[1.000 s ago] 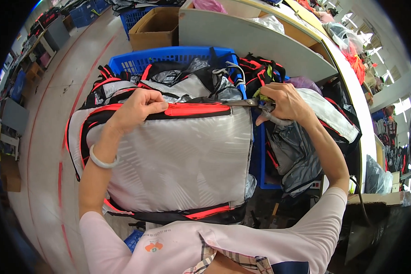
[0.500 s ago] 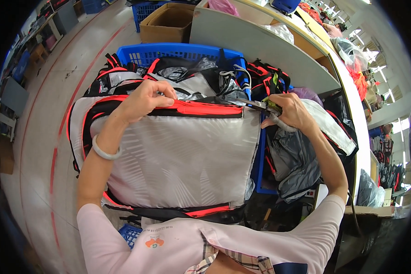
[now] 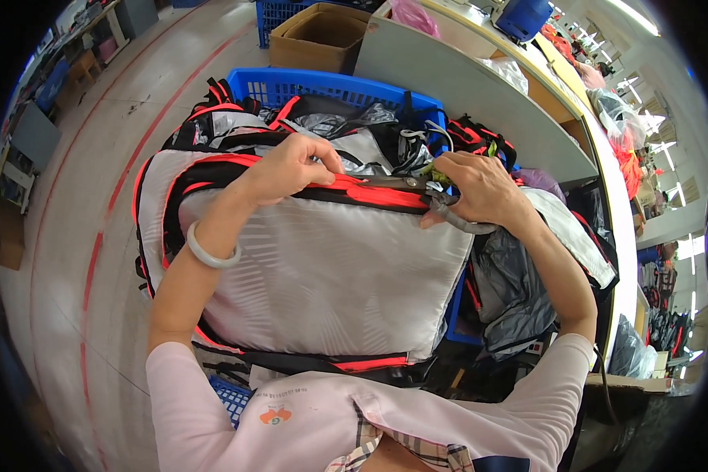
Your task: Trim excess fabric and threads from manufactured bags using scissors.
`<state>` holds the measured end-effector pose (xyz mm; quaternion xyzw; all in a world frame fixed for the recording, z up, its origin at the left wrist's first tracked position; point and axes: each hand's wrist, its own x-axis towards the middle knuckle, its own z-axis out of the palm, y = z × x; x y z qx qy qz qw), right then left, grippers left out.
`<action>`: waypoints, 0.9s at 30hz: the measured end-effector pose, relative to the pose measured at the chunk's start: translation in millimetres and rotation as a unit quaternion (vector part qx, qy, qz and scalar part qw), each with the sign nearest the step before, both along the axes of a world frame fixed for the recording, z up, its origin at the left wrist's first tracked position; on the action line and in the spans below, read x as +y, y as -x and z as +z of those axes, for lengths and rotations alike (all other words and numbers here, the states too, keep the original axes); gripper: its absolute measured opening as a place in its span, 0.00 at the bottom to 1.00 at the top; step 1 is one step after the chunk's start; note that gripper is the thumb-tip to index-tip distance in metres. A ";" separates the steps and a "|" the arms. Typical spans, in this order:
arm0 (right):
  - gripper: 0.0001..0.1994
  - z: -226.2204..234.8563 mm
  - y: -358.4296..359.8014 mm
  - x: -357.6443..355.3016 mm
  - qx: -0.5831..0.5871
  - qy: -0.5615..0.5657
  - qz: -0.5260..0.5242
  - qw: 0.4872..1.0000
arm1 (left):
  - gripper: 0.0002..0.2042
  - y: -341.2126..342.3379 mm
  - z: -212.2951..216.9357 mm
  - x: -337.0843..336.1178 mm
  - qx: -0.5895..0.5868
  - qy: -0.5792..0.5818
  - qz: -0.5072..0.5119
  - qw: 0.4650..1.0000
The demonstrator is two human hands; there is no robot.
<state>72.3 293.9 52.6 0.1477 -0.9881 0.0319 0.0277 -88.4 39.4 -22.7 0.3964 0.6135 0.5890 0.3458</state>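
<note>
Head view: the left hand (image 3: 295, 169) pinches the red strip (image 3: 393, 197) along the grey bag's (image 3: 338, 271) far edge. The bag lies across the crate (image 3: 242, 82), short of its far rim. Rightward, scissors (image 3: 410, 182) lie by the strip, their handles clasped in the right hand (image 3: 484, 189).

On your left, red lines (image 3: 93, 263) mark the pale floor (image 3: 69, 220); a grey panel (image 3: 456, 94) stands ahead; lights (image 3: 634, 16) glow rightward.

grips (image 3: 295, 167) (image 3: 484, 189): 2 | held bag (image 3: 330, 267): 1 | scissors (image 3: 411, 182): 1 | bracelet (image 3: 211, 257): 1 | open cardboard box (image 3: 311, 57): 1
</note>
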 end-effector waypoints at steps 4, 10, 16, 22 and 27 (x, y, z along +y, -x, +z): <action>0.31 -6.4 -0.4 4.0 -0.012 0.035 0.000 0.999 | 0.04 -6.5 0.1 4.9 0.000 -0.001 0.005 1.000; 0.28 -24.4 -7.4 19.3 -0.007 0.107 -0.025 0.994 | 0.05 13.8 25.4 -45.6 0.557 0.112 0.112 0.815; 0.28 -25.7 -2.5 17.1 -0.035 0.186 -0.117 0.975 | 0.09 42.4 26.2 -116.9 0.296 0.115 0.194 0.928; 0.20 -9.5 36.0 -67.7 -0.006 0.511 -0.026 0.859 | 0.04 -3.5 48.7 -96.7 0.036 0.035 0.181 0.982; 0.19 -0.4 73.1 -151.6 -0.040 0.426 0.023 0.904 | 0.06 -16.2 63.6 -97.5 0.039 0.040 0.150 0.987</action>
